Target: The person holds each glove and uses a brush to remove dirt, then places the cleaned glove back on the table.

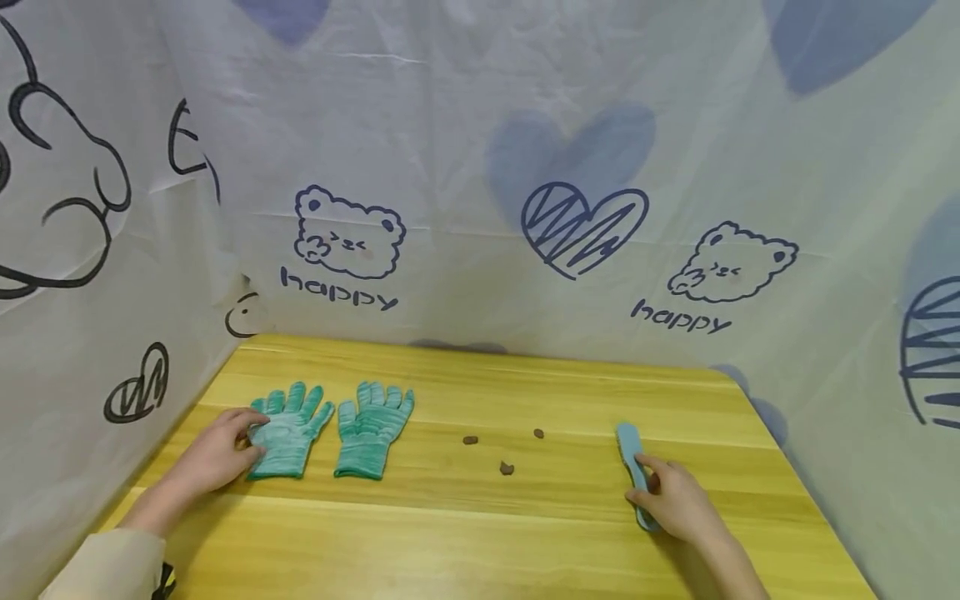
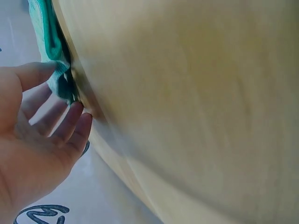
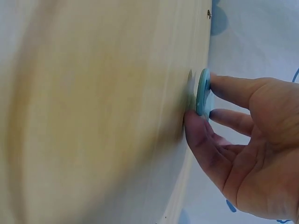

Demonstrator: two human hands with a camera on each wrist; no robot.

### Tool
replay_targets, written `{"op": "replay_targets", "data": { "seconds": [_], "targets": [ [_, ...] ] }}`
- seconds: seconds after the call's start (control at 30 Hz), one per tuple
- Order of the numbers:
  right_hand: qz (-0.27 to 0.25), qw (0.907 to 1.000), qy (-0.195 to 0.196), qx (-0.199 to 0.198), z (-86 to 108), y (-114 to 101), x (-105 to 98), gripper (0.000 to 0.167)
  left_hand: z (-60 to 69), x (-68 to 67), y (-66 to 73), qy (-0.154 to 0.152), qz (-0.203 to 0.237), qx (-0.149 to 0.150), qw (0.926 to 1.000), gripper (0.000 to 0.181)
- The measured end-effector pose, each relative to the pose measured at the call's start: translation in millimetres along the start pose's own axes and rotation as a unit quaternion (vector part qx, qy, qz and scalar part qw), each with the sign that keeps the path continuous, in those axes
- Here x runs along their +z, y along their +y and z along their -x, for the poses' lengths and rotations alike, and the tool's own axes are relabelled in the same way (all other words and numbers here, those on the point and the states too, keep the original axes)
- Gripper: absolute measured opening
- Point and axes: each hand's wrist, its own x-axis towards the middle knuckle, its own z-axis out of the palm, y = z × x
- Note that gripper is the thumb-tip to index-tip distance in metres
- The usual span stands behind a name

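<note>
Two green-and-white knitted gloves lie side by side, fingers pointing away, on the left of the table. My left hand (image 1: 217, 450) is at the outer edge of the left glove (image 1: 283, 437), with the glove's edge between thumb and curled fingers; in the left wrist view the thumb presses the green fabric (image 2: 49, 39). Beside it lies the right glove (image 1: 367, 442), untouched. On the right side, my right hand (image 1: 675, 498) pinches the handle of a light blue brush (image 1: 630, 442) between thumb and fingers. Its bristles face left.
Three small brown lumps, one of them nearest me (image 1: 507, 468), lie between the gloves and the brush. The yellow wooden table (image 1: 420, 550) meets a printed cloth (image 1: 465, 250) at the back; cloth also hangs along the left and right sides.
</note>
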Motion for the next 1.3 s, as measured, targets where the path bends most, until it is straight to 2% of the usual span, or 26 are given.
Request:
{"op": "replay_targets", "data": {
  "seconds": [0.1, 0.33, 0.47, 0.67, 0.83, 0.9, 1.07, 1.2, 1.3],
  "targets": [
    [-0.009, 0.9999, -0.002, 0.005, -2.0, 0, -1, 0.065, -1.5, -0.4, -0.6, -0.017, -0.015, 0.014, 0.9996, 0.043],
    [-0.011, 0.9999, -0.007, 0.009, -4.6, -2, -3, 0.065, -6.9, 2.0, -3.3, -0.058, -0.057, 0.011, 0.9966, 0.073],
    [-0.013, 0.9998, -0.007, 0.015, -3.0, -3, 0, 0.065, -9.5, 1.3, -4.5, -0.072, -0.072, 0.009, 0.9947, 0.077],
    [-0.009, 0.9999, 0.006, 0.008, -2.4, -5, 2, 0.071, -10.9, -3.3, -5.6, -0.076, -0.070, 0.005, 0.9946, 0.077],
    [0.009, 0.9996, 0.026, 0.003, 1.1, -8, -4, 0.078, -8.9, -3.8, -7.6, -0.081, -0.050, 0.012, 0.9954, 0.074],
    [0.019, 0.9988, 0.045, -0.001, 1.9, -11, -10, 0.076, -10.3, -6.7, -5.9, -0.069, -0.043, 0.020, 0.9965, 0.072],
    [0.031, 0.9896, 0.138, -0.023, 2.7, -13, -26, 0.066, -12.6, -16.6, 8.7, -0.020, -0.041, 0.020, 0.9988, 0.069],
    [0.013, 0.9767, 0.208, -0.052, 5.7, -10, -34, 0.059, -7.2, -20.2, 28.5, 0.026, -0.071, 0.009, 0.9971, 0.070],
    [0.010, 0.9687, 0.233, -0.084, 7.5, -6, -36, 0.056, 0.3, -19.9, 41.5, 0.061, -0.106, 0.017, 0.9924, 0.071]
  ]
}}
